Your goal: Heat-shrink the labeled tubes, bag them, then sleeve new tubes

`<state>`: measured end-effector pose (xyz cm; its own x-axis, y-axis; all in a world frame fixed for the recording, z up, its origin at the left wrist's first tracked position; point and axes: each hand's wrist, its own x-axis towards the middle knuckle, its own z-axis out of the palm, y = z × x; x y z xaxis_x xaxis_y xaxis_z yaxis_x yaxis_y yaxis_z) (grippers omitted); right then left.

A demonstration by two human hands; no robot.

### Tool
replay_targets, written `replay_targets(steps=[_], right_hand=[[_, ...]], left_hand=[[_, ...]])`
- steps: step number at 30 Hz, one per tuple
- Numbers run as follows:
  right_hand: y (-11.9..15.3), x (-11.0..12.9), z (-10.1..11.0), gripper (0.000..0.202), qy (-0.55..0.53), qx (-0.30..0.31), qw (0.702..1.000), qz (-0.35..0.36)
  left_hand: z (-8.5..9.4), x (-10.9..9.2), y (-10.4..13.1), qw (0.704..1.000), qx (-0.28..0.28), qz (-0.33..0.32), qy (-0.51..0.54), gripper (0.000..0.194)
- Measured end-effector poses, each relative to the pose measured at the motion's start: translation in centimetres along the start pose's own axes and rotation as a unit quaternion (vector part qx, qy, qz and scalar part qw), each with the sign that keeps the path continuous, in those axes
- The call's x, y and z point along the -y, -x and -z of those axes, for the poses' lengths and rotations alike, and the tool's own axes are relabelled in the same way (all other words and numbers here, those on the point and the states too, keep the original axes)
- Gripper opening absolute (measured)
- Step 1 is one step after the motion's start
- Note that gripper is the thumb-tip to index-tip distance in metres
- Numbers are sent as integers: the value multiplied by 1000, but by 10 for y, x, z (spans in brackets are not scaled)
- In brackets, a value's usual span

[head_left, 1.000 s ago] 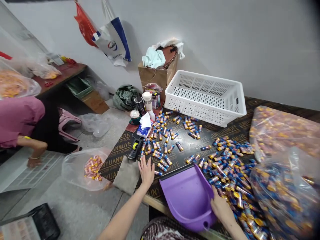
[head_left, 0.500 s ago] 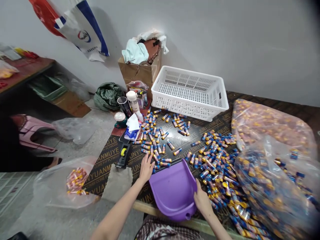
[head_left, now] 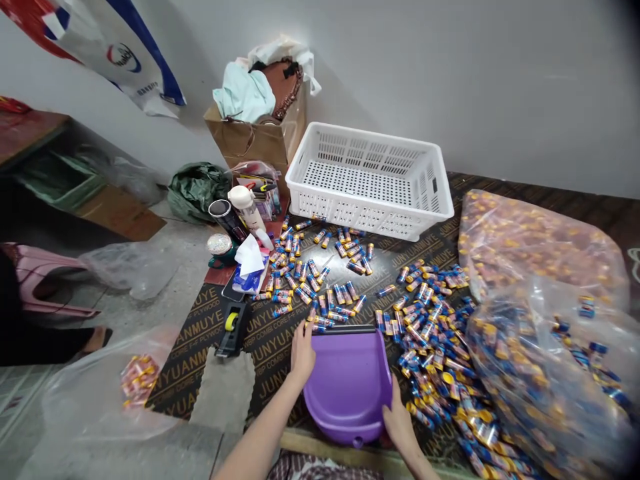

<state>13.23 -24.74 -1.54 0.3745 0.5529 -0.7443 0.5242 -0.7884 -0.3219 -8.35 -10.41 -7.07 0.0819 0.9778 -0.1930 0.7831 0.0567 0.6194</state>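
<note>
A purple dustpan (head_left: 345,380) with a dark front lip lies flat on the table, nothing in its pan. My right hand (head_left: 397,415) grips its right side wall, thumb over the rim. My left hand (head_left: 303,353) is at the front left corner, fingers stretched forward and touching the nearest small wrapped tubes. These blue-and-yellow tubes (head_left: 323,305), candy-like in look, lie loose just beyond the lip. A bigger heap of the same tubes (head_left: 430,327) spreads to the right of the dustpan.
Behind stands a white plastic crate (head_left: 360,217). Clear bags of tubes (head_left: 530,373) and pinkish pieces (head_left: 540,247) fill the right. A tape dispenser (head_left: 232,327), tissue pack (head_left: 250,277), cup (head_left: 225,217) and bottle (head_left: 245,203) stand left. One person's foot (head_left: 100,339) shows far left.
The dustpan has turned so its lip faces straight ahead, against the tubes. My left hand has come in to its left edge, and several tubes have shifted right. The view has swung slightly right.
</note>
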Motion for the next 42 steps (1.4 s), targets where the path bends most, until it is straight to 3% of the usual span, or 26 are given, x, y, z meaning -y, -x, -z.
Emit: replay_targets(steps=[4,8,11,14,18,21,23,27,28,30,32,34,38,40,42], right_hand=[[-6,-28,5,70,67,-41,995,66],[-19,-23,22,61,126,-127,973,146],[-61,15,50,54,135,-195,939,249],[-133,76,90,54,124,-237,914,306],[-239,165,139,58,118,-276,908,293],[-298,217,154,56,119,-273,901,315],[-322,242,156,54,125,-264,892,344],[-347,269,153,55,136,-253,878,383],[-349,272,153,57,138,-249,876,390],[-352,272,154,57,140,-234,871,409],[-352,264,155,54,139,-208,865,434],[-351,251,154,51,135,-189,861,452],[-347,222,142,54,107,-202,861,454],[-344,213,133,53,93,-222,862,447],[-337,210,123,51,89,-232,863,439]], left_hand=[[19,9,12,995,-38,86,-12,47],[37,25,24,994,102,49,-9,63],[44,28,26,984,169,48,-4,64],[45,24,27,976,199,84,15,62],[40,18,30,966,195,167,-3,56],[37,22,28,966,177,188,-24,49],[38,26,23,970,141,195,-30,44],[37,16,16,977,-9,211,7,35],[35,8,17,982,-9,189,32,35],[31,-11,13,991,46,97,81,37],[32,-25,-4,992,85,-1,88,36],[41,-29,-43,997,35,-51,42,35],[74,-10,-161,984,-120,-58,-122,44],[82,-1,-209,972,-136,-42,-188,51],[79,1,-234,964,-139,-18,-224,56]])
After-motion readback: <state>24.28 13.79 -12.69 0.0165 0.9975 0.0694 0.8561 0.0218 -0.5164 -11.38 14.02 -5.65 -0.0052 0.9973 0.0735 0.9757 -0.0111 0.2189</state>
